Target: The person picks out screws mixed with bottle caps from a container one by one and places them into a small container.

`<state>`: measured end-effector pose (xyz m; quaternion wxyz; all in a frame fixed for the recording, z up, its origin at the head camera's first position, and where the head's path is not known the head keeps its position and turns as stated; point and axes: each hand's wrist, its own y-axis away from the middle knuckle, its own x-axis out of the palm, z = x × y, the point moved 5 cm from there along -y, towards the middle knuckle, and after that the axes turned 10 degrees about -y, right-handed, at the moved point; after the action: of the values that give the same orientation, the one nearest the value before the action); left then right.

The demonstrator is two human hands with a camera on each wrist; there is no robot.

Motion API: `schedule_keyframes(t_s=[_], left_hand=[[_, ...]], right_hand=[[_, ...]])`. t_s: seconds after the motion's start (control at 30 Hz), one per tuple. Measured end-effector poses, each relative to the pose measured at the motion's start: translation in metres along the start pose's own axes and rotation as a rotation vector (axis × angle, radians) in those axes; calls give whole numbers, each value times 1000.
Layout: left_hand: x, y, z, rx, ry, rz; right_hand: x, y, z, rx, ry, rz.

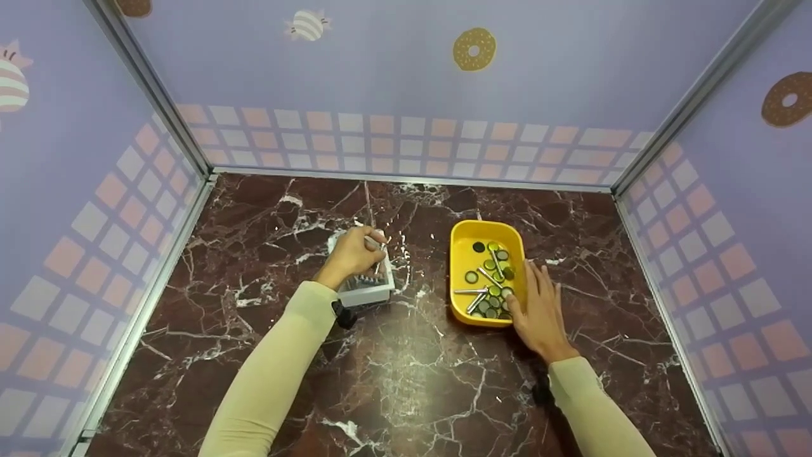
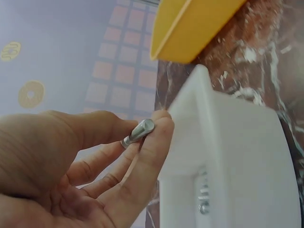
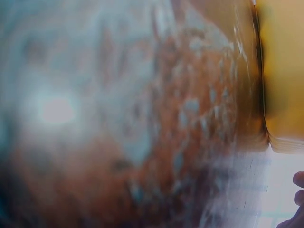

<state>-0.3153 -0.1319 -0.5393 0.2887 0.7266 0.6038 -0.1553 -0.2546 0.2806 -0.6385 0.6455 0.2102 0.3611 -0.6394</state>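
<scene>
My left hand [image 1: 358,254] is over the white box [image 1: 365,297], pinching a silver metal bolt [image 2: 138,132] between thumb and fingers. The left wrist view shows the bolt's round end, just beside the box's rim. Inside the box stands a row of small metal pieces [image 2: 203,192], only partly visible. My right hand [image 1: 539,311] holds the right side of the yellow bin [image 1: 465,236], thumb over the rim and fingers along the outside. In the bin lie several bottle caps [image 1: 471,277] and several loose metal bolts [image 1: 471,291].
A dark red marbled tabletop [image 1: 419,381] carries both containers, with a gap between them. Purple patterned panels [image 1: 393,76] enclose the left, back and right sides, joined by metal rails [image 1: 406,179]. The right wrist view is mostly blurred tabletop.
</scene>
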Motion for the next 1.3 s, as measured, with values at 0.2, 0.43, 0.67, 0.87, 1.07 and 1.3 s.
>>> schedule_keyframes(t_s=[0.2,0.43,0.67,0.87,1.07,1.3], left_hand=[[-4,-4,14,-31,-47,-58],[-2,-11,18,-75,-165,-79],[5,-26,25,-109,-183,-54],[23,-74,71,-90,-178,-34],[14,-53,46,-67,-218,-40],[-3,-13,10,-36,-317,-123]], right_hand=[[-1,-1,1,-4,-6,-6],[-2,-2,3,-4,-3,-5],[0,0,2,5,-15,-3],[0,1,1,-1,-15,-17],[-1,2,3,-7,-20,-26],[-1,1,3,-13,-15,-32]])
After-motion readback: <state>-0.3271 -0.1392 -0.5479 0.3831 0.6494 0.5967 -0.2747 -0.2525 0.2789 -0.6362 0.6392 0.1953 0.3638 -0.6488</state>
